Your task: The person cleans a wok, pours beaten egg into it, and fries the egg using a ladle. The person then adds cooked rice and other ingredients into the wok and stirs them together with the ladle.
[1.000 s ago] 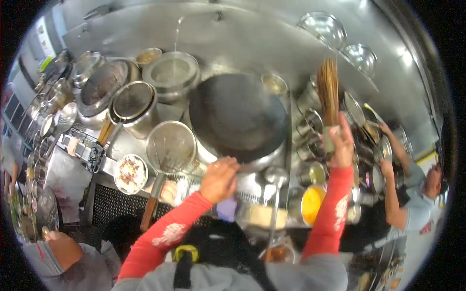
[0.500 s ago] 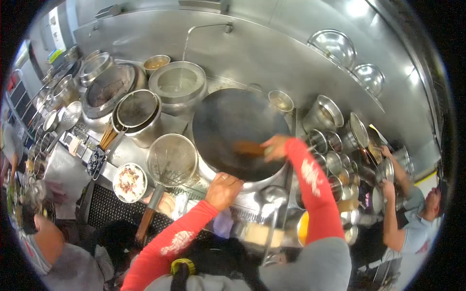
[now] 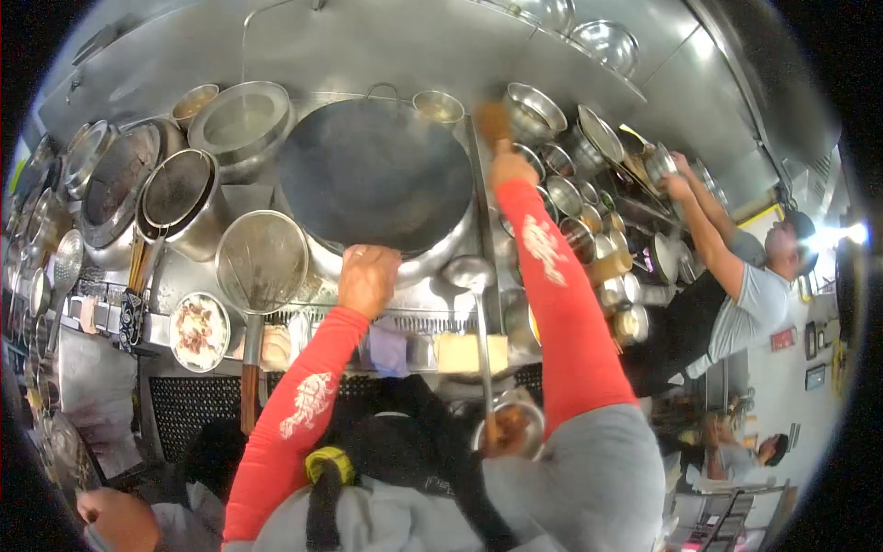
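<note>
In front of me a large dark wok [image 3: 377, 175] sits on the round metal burner ring. My left hand [image 3: 370, 281] is closed on the wok's near rim; whatever handle lies under the fingers is hidden. Beyond the wok's right side, my right hand [image 3: 512, 168] grips a brown wok brush [image 3: 493, 121], blurred by motion and held bristle end up. Close behind the brush is a steel pot [image 3: 536, 112]. A ladle [image 3: 469, 273] lies to the right of my left hand, and a wire strainer [image 3: 262, 262] rests to its left.
At left stand a bowl of white and brown food [image 3: 199, 331], a water-filled pot [image 3: 241, 120] and a pot with a sieve [image 3: 175, 189] on top. Several seasoning containers [image 3: 577, 236] line the right side. A co-worker [image 3: 750, 285] reaches over the counter at right.
My right hand has lifted the brush out of the wok and carried it to the far right. My left hand stays at the wok's near rim. The camera view has shifted.
</note>
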Action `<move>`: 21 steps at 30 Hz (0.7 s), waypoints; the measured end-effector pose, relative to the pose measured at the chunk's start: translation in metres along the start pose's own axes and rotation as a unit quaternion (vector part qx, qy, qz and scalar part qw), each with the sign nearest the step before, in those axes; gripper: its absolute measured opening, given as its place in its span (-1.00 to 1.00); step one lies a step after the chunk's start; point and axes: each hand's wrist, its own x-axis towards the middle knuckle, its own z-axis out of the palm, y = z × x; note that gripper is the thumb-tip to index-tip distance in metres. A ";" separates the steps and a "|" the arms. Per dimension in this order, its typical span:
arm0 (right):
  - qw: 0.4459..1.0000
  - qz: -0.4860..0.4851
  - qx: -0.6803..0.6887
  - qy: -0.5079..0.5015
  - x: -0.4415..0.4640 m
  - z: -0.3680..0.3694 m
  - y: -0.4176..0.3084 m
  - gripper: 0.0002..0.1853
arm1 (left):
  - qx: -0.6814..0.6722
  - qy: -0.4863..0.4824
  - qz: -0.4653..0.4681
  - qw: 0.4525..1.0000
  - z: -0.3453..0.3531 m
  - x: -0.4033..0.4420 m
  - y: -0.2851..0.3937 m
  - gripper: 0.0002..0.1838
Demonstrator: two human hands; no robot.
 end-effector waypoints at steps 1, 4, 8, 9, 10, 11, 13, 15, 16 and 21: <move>0.990 0.049 0.100 0.084 -0.019 -0.016 0.009 -0.36 | -0.009 0.025 0.011 1.000 -0.001 0.000 -0.002 -0.82; 0.788 0.141 0.596 0.062 -0.156 -0.068 0.003 -0.24 | -0.031 0.038 -0.009 0.999 -0.022 -0.012 0.021 -0.66; 0.787 0.069 0.594 0.151 -0.313 0.010 -0.011 -0.29 | -0.146 -0.008 -0.049 0.988 -0.034 -0.044 0.055 -0.65; 0.708 0.183 0.682 -0.010 -0.337 0.027 -0.008 -0.28 | -0.178 -0.041 -0.061 0.981 -0.028 -0.057 0.058 -0.65; 0.705 0.216 0.673 -0.063 -0.348 0.044 -0.005 -0.30 | -0.208 -0.074 -0.072 0.973 -0.025 -0.068 0.062 -0.66; 0.783 0.147 0.602 -0.053 -0.351 0.065 0.003 -0.31 | -0.225 -0.112 -0.070 0.965 -0.025 -0.075 0.066 -0.68; 0.819 0.110 0.551 -0.121 -0.353 0.070 0.015 -0.33 | -0.255 -0.199 -0.071 0.944 -0.030 -0.094 0.074 -0.71; 0.795 0.135 0.557 -0.202 -0.349 0.097 0.028 -0.32 | -0.283 -0.282 -0.101 0.911 -0.031 -0.118 0.072 -0.74; 0.806 0.137 0.530 -0.224 -0.345 0.074 0.029 -0.33 | -0.296 -0.318 -0.116 0.893 -0.033 -0.127 0.070 -0.75; 0.883 0.071 0.355 -0.299 -0.320 0.046 0.046 -0.35 | -0.189 -0.423 -0.188 0.866 -0.017 -0.192 0.028 -0.70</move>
